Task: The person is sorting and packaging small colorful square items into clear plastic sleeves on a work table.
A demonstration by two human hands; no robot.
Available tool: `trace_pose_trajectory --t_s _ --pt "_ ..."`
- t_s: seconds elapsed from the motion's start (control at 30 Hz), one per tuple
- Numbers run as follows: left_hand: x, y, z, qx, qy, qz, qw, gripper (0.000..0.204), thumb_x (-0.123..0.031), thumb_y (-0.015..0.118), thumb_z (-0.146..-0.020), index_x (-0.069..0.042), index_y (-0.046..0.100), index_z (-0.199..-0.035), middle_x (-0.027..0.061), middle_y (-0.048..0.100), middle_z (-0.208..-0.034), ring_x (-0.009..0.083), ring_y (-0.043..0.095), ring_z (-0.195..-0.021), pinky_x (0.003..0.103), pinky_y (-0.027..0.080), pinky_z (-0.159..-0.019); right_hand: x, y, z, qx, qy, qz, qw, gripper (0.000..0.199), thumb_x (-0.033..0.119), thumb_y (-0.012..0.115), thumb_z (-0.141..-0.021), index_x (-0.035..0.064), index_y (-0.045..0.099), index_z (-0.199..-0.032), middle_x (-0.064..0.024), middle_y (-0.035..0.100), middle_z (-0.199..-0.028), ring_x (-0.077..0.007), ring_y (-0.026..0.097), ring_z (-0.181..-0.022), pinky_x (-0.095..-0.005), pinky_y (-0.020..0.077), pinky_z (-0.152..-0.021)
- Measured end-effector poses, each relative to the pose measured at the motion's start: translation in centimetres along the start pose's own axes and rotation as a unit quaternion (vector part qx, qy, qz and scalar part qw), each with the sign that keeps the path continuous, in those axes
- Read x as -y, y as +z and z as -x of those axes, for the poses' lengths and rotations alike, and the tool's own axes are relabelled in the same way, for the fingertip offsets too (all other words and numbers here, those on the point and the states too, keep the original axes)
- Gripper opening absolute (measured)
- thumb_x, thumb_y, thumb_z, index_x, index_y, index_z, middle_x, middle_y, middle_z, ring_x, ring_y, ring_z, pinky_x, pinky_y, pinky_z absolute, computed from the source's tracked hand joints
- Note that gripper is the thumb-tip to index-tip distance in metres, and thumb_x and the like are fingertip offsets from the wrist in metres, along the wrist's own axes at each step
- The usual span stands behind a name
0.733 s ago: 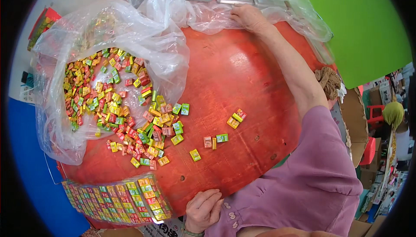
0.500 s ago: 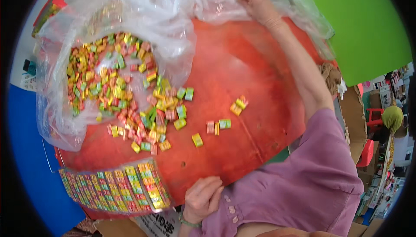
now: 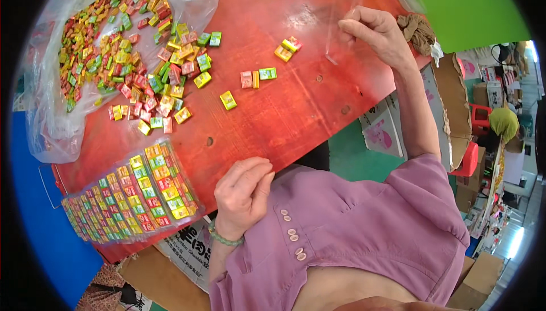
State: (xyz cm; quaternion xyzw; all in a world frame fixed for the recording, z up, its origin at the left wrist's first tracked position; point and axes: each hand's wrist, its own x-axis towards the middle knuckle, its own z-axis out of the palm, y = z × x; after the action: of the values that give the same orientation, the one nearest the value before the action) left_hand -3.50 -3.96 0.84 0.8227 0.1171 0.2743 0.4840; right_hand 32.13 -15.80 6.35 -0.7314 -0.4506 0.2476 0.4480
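Observation:
My right hand (image 3: 375,33), raised over the right side of the red table (image 3: 278,123), pinches a long, narrow clear plastic tray (image 3: 335,24) by its side. It looks see-through, with nothing visible inside. At the near table edge, my left hand (image 3: 243,193) is closed with its fingers curled together, and nothing shows in it. Several small wrapped candies lie apart between the hands: a yellow one (image 3: 228,100), a pink one (image 3: 246,79), a green one (image 3: 267,73) and a yellow pair (image 3: 284,49). Farther left, a heap of candies (image 3: 170,66) spills from a clear plastic bag (image 3: 54,135).
Clear strips filled with rows of candies (image 3: 136,191) stand side by side at the near left of the table. A crumpled brown cloth (image 3: 418,33) lies at the right edge. Cardboard boxes (image 3: 446,106) and red stools (image 3: 479,116) are beyond on the right.
My right hand has drawn back from the clear plastic at the far edge and now holds a clear tray over the table. My left hand stays closed by the near edge. The view has shifted.

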Motion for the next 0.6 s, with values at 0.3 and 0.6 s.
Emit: trace_pose_trajectory --t_s 0.3,0.6 --pt "-0.8 -0.1 -1.6 -0.104 -0.045 -0.082 0.99 0.02 0.005 0.076 -0.084 0.003 0.071 -0.104 0.0176 0.072 -0.1 0.0313 0.072 -0.079 0.036 0.059 -0.069 4.7 8.0 6.0 0.107 -0.209 0.368 0.9 0.013 0.007 0.07 -0.086 0.0071 0.064 -0.098 -0.0076 0.06 -0.087 -0.0318 0.062 -0.084 -0.0434 0.0515 -0.076" --pt "0.8 -0.1 -6.4 -0.083 -0.004 -0.263 0.961 0.03 -0.001 0.07 -0.09 0.003 0.066 -0.119 0.0194 0.063 -0.121 0.0381 0.063 -0.11 0.045 0.054 -0.091 5.4 12.0 5.9 0.179 -0.242 0.32 0.898 0.028 0.023 0.077 -0.085 0.0052 0.069 -0.106 -0.0076 0.062 -0.099 -0.0285 0.063 -0.094 -0.0417 0.0524 -0.086"
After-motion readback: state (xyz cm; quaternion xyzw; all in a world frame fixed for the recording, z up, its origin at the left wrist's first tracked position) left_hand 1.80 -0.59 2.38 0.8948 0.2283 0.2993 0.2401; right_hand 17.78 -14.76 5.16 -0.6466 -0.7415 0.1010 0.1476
